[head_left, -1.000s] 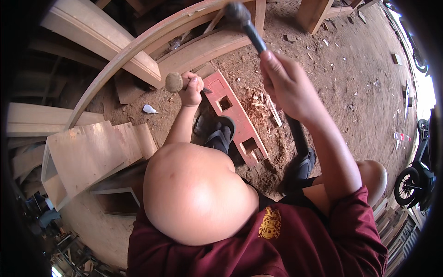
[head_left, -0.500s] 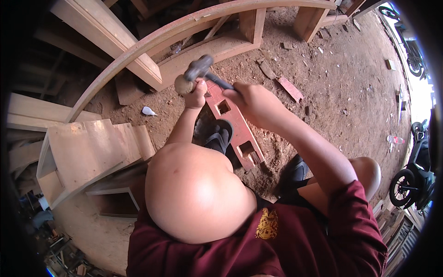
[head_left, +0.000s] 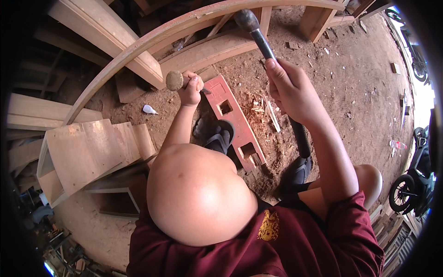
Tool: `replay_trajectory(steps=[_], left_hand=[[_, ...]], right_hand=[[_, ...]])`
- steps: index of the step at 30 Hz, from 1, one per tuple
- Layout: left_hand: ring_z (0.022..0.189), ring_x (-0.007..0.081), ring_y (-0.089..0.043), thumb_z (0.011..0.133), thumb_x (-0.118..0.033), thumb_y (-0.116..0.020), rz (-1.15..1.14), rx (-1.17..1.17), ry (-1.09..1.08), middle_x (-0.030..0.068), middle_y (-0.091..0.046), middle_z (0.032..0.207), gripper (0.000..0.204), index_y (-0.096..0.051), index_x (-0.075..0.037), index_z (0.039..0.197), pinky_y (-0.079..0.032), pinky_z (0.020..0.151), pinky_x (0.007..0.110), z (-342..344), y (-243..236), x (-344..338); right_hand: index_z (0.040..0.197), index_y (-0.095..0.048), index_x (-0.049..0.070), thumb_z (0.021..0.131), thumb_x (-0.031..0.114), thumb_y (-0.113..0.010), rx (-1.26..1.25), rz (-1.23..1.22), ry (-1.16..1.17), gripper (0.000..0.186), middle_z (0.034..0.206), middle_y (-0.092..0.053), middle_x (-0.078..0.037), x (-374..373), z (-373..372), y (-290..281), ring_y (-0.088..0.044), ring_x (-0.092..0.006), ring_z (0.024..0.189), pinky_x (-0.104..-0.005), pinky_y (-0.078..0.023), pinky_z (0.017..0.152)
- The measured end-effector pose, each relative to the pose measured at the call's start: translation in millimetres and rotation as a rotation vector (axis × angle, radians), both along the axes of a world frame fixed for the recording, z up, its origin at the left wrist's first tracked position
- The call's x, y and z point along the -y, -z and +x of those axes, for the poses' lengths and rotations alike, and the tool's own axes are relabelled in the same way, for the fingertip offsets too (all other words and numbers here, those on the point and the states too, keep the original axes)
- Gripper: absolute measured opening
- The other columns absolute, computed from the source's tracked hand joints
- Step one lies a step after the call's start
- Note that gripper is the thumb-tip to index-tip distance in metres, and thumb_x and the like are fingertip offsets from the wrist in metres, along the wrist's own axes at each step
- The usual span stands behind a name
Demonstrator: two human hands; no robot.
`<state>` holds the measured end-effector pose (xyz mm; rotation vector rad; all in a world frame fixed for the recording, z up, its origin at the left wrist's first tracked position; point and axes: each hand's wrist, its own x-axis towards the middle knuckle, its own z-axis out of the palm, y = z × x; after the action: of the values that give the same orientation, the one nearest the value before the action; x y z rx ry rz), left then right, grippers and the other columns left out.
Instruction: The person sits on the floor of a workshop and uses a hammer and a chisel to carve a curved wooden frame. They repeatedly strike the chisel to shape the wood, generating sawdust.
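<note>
My left hand (head_left: pixel 190 89) is closed round the handle of a chisel (head_left: pixel 175 80), whose broad worn butt sticks out to the left. Its short dark blade meets the left edge of a reddish plank (head_left: pixel 229 121) near the far end. Two square holes are cut through that plank, and a marked outline shows at its far end. In my right hand (head_left: pixel 291 90) a hammer (head_left: pixel 262 43) is gripped by its dark handle, head raised well away from the chisel. One sandalled foot (head_left: pixel 220 138) rests against the plank's left side.
Wood chips (head_left: pixel 267 111) lie on the dirt right of the plank. A curved wooden beam (head_left: pixel 138 48) arches over the far left. Stacked boards (head_left: pixel 87 147) stand at left, near a small white bottle (head_left: pixel 148 109). A motorcycle (head_left: pixel 413 180) is parked at far right.
The hammer has swung up and to the right from beside the chisel's butt, carried by my right hand. My left hand keeps its hold on the chisel, now tilted a little differently.
</note>
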<state>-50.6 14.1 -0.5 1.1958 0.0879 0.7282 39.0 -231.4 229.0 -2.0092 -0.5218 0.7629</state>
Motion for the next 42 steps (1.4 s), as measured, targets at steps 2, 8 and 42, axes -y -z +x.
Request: replay_trajectory(steps=[2,8,42], left_hand=[[0.045,0.0112,-0.035,0.09,-0.016,-0.05,0.003,-0.004,-0.009,0.0016,-0.039,0.052,0.023,-0.041,-0.007,0.071,-0.033,0.046,0.028,2.4,0.3,5.2],[0.047,0.0101,-0.034,0.089,-0.014,-0.051,0.031,-0.024,0.017,0.001,-0.04,0.053,0.02,-0.044,-0.006,0.073,-0.033,0.046,0.027,-2.0,6.3,2.5],[0.047,0.0109,-0.035,0.09,-0.016,-0.051,0.035,-0.004,0.067,0.0012,-0.039,0.054,0.018,-0.043,-0.007,0.076,-0.032,0.048,0.027,11.3,9.7,-6.4]], right_hand=[[0.083,-0.049,0.007,0.103,0.042,-0.043,0.031,0.162,-0.014,0.041,0.059,-0.042,0.004,-3.3,-2.7,-13.8,-0.038,-0.0058,0.049,-0.0245,-0.031,0.044],[0.083,-0.048,0.009,0.102,0.046,-0.041,0.001,0.572,-0.027,0.043,0.056,-0.04,0.005,-15.3,-4.6,-79.8,-0.035,-0.003,0.044,-0.0199,-0.026,0.039],[0.082,-0.046,0.011,0.103,0.042,-0.041,0.105,0.183,-0.065,0.038,0.058,-0.039,0.006,-12.0,5.4,-20.5,-0.031,-0.0033,0.044,-0.0219,-0.026,0.039]])
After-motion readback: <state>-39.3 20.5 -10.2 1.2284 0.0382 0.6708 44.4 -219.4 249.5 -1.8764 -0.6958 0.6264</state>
